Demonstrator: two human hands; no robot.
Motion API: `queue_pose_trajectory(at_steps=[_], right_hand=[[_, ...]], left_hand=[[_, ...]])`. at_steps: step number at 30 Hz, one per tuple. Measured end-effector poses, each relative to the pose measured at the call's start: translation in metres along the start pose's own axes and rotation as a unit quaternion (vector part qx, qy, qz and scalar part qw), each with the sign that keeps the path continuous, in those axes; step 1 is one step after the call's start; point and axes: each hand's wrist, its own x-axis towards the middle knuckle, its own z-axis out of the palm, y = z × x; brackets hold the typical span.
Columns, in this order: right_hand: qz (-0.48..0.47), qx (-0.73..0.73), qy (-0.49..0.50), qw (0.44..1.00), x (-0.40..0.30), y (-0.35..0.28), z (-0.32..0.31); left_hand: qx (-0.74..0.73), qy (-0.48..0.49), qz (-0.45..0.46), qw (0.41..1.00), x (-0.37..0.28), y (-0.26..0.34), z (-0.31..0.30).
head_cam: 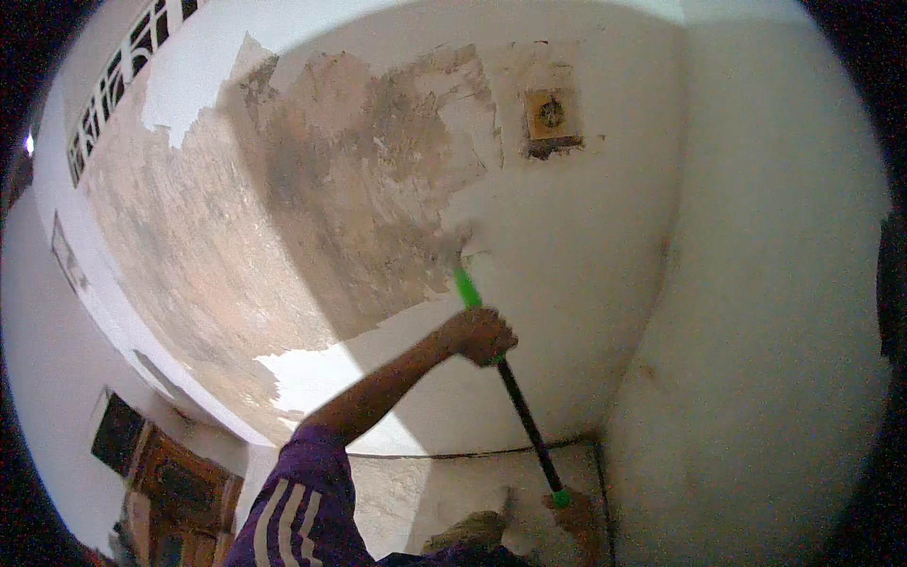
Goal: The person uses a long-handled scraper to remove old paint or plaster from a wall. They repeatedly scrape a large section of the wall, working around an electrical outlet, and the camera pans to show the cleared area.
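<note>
A long-handled scraper [528, 418] with a black shaft and green grip parts slants up the wall. My left hand [484, 336] is closed around its upper part, just below the green neck. Lower down, my right hand [574, 512] grips the green-ringed bottom end. The tool's head is blurred and lies against the wall at the border between a rough, stripped patch [340, 170] and the smooth pale coating [560, 283]. Ragged edges of coating surround the bared area.
A yellowish square wall box [552, 113] sits at upper right. A wall corner runs down the right side, with another pale wall [765, 283] beyond. White metal grillwork [117, 88] is at upper left, a carved wooden door [181, 489] at lower left. A dark line crosses the wall's base.
</note>
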Motion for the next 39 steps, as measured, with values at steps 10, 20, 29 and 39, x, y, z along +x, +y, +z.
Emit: queue_pose_trajectory(at_steps=[10, 20, 29, 39], right_hand=[[0.124, -0.097, -0.212, 0.965, -0.009, 0.139, 0.088], [-0.002, -0.233, -0.169, 0.958, 0.041, 0.028, 0.106], [-0.042, -0.329, -0.309, 0.891, 0.118, -0.153, 0.180], [-0.192, -0.428, -0.392, 0.791, 0.207, -0.253, 0.337]], left_hand=[[-0.221, -0.110, -0.215, 0.945, -0.118, 0.190, 0.149], [-0.266, -0.007, -0.403, 0.876, -0.268, 0.229, 0.249], [-0.296, 0.211, -0.660, 0.657, -0.402, 0.303, 0.321], [-0.367, 0.101, -0.865, 0.326, -0.582, 0.513, 0.429]])
